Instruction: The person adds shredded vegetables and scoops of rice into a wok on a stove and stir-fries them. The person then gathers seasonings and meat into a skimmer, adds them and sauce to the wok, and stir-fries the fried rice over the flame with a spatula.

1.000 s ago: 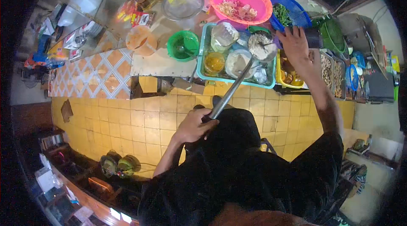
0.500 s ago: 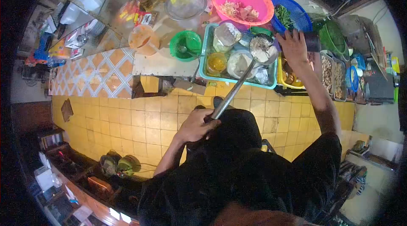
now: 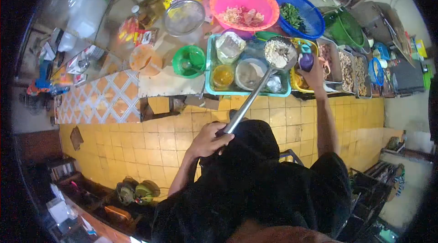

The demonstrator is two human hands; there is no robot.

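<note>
Clock centred on the teal tray [image 3: 208, 69], 12 at the top of the head view. Left hand [image 3: 210, 140], at 7, is wrapped around the near end of a metal ladle [image 3: 248, 100]; the handle runs toward 1, its bowl over the tray's side between 2 and 3. The bowl carries loose pale contents [image 3: 276, 52], unevenly heaped. Whether it hangs free or rests on something beneath: cannot tell. Right hand [image 3: 315, 77], just past 3, is over the yellow tray [image 3: 301, 90], fingers bent at a purple object [image 3: 306, 63]. Whether they pinch it or merely touch it: cannot tell. Green bowl [image 3: 176, 63] lies at 9, pink basin [image 3: 222, 5] at 12, blue colander [image 3: 315, 28] between 1 and 2. Step in hand, as judged: the left hand holds the loaded ladle out while the right attends to the purple object. The next move appears to call for a steady left wrist, the ladle's bowl kept level against spilling, and a sure finger hold on the purple object, clear of the nearby ladle rim.
</note>
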